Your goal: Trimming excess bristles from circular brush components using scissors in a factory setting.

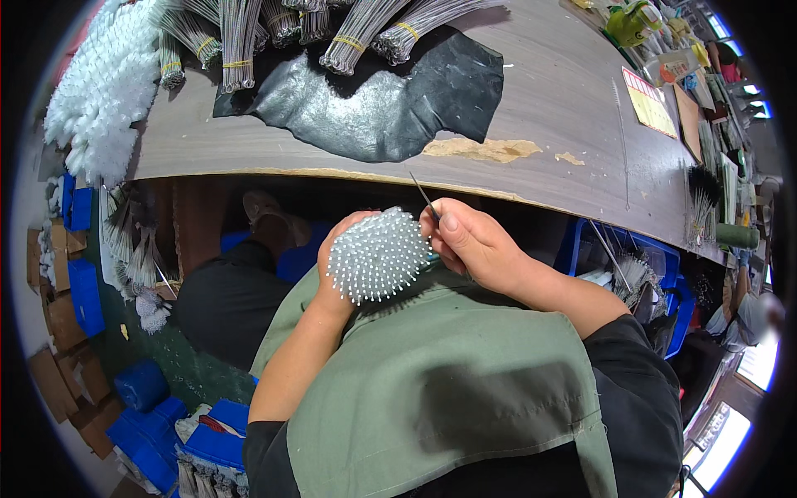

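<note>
My left hand (330, 280) is wrapped round a thick, rounded bundle of thin stems with white bead-like tips (380, 256), its dotted end facing up. The stems below the tips are hidden by the hand and the bundle itself. Just to the right, my right hand (475, 242) pinches a thin dark pointed rod (422, 191), its tip slanting up and left toward the table edge. The right fingertips are close beside the bundle; whether they touch it I cannot tell. Both hands are above my green apron (465, 332), in front of the table.
Across the front runs a grey tabletop (548, 100) with a chipped edge. On it lie a black sheet (357, 108), several wire bundles (238, 50) in yellow bands, and a white bristly pile (100, 100). A blue bin (677, 290) stands right; blue containers (145, 432) sit lower left.
</note>
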A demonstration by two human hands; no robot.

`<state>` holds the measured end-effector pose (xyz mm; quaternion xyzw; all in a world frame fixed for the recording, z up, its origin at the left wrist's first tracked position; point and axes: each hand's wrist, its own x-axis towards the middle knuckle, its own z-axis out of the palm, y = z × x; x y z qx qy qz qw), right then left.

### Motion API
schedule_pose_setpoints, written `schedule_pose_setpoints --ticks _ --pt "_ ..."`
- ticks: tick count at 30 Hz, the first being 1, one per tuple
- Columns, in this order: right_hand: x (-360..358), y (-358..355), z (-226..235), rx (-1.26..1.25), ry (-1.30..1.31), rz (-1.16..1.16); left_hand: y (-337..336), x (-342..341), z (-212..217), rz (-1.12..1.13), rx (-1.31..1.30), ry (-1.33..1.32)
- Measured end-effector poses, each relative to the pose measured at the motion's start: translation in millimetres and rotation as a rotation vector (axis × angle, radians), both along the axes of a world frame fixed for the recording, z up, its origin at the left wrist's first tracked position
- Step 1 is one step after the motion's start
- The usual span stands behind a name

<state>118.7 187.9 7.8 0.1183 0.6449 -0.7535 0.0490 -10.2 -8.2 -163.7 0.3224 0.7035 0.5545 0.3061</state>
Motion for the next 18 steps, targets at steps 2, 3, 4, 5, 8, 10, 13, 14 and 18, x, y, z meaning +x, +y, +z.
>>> schedule_pose_setpoints --ticks 2,3,4,5,8,10,13,14,18 --pt "0 1 0 -0.010 -0.006 -0.019 0 1 2 0.024 0.008 -0.044" --pt "0 1 0 -0.008 -0.009 -0.022 1 2 3 0.050 0.016 -0.090" --pt "0 1 0 -0.017 -0.014 -0.022 2 2 2 0.047 0.018 -0.092" --pt "0 0 0 -0.027 -0.017 -0.021 3 2 3 0.022 -0.082 0.061" --pt "-1 1 -5 -0.124 0.003 -0.012 7 2 9 -0.031 -0.224 0.262" --pt "1 1 -8 -0.166 -0.005 -0.025 8 1 18 -0.053 -0.158 0.193" --pt "1 0 -10 -0.248 -0.017 -0.046 3 3 10 -0.009 -0.016 0.196" --pt "1 0 -11 -0.290 -0.022 -0.060 2 3 10 -0.008 -0.015 0.195" --pt "2 1 -12 -0.291 -0.033 -0.086 6 5 17 -0.041 -0.030 0.192"
